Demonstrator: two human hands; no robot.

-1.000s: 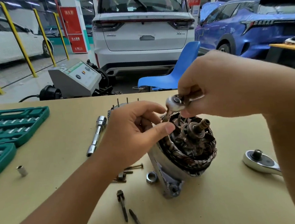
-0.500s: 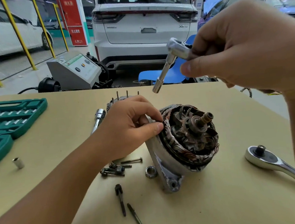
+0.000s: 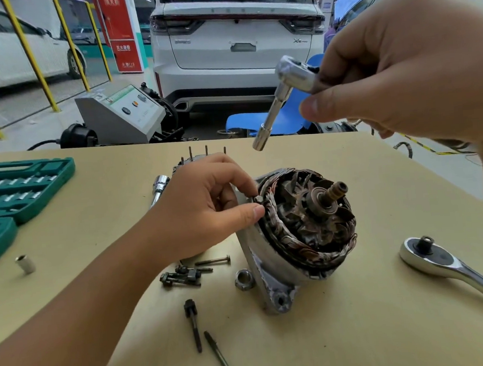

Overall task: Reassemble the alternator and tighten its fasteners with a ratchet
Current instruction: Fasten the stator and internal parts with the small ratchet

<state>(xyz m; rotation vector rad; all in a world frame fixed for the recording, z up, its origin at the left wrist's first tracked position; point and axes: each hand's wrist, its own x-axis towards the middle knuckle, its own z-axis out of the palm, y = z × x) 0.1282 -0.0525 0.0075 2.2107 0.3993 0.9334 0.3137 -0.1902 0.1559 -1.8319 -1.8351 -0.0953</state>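
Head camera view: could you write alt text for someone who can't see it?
A left hand pinches a small bolt at the rim of an open alternator on a table, while the right hand holds a ratchet above it.

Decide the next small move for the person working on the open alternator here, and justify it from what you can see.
Probably lower the small chrome ratchet with its long socket, gripped by the right hand, onto the small bolt head that the left hand pinches at the rim of the copper-wound alternator. The socket hangs in the air above and apart from it, so that fastener is not yet engaged.
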